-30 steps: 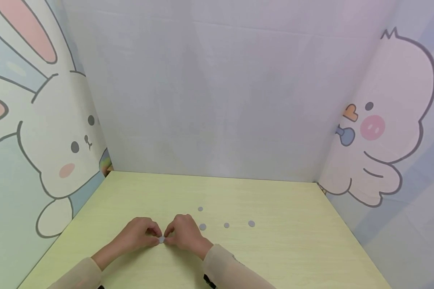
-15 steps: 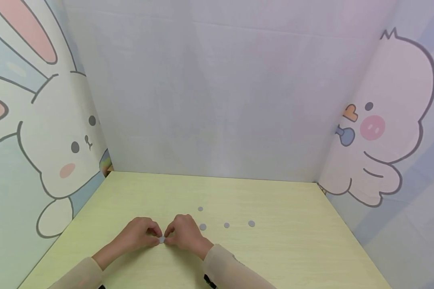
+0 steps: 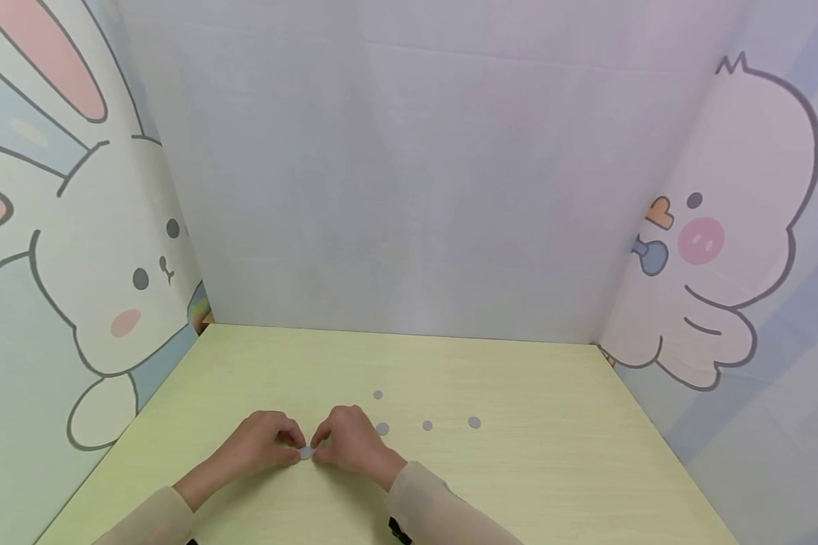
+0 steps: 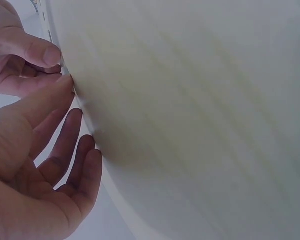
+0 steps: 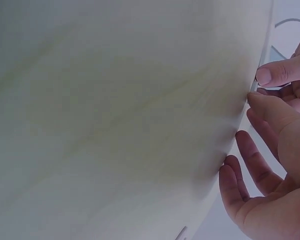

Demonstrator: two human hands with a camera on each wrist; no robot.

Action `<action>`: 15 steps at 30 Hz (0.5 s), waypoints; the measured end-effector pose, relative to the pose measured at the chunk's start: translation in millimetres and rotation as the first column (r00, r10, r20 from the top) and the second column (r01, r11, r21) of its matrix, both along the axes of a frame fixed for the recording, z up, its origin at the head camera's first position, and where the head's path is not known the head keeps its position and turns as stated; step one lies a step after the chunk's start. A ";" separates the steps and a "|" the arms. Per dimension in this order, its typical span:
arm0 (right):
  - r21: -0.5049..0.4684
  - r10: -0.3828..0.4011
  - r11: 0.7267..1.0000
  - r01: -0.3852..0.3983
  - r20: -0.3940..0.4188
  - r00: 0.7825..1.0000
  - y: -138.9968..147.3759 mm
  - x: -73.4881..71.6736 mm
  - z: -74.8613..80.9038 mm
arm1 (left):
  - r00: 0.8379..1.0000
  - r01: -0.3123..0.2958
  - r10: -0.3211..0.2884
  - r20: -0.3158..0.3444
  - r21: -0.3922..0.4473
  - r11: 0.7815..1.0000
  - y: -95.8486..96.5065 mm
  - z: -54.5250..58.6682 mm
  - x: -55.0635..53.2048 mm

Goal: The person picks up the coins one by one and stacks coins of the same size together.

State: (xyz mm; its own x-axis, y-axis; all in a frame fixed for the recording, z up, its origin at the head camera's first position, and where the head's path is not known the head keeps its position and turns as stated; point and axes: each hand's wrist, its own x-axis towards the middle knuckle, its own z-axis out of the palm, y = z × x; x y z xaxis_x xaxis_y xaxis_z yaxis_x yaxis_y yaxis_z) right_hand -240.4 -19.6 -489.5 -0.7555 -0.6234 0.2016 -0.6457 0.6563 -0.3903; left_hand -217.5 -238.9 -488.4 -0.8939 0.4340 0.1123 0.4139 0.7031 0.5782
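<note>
In the head view a small grey coin lies at the table's left front, between the fingertips of both hands. My left hand pinches it at its left edge with thumb and index finger. From the other side my right hand has thumb and index finger at its right edge. Seen from the left wrist, the left hand has its fingertips down at the table surface. The right wrist view shows the right hand in a like pose; the coin is barely visible in both wrist views.
Several loose grey coins lie beyond and right of the hands: a small one, a larger one, another small one and a larger one. The pale yellow table ends at a cloth backdrop.
My right hand and sleeve have shifted very slightly to the right, and a little more of the coin shows. The left hand and the other coins stay put.
</note>
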 end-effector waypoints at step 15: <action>-0.076 0.008 0.997 -0.006 0.022 1.000 26.8 -10.3 2.2 | 0.998 -0.058 0.058 0.011 -0.018 0.998 0.2 -1.4 0.0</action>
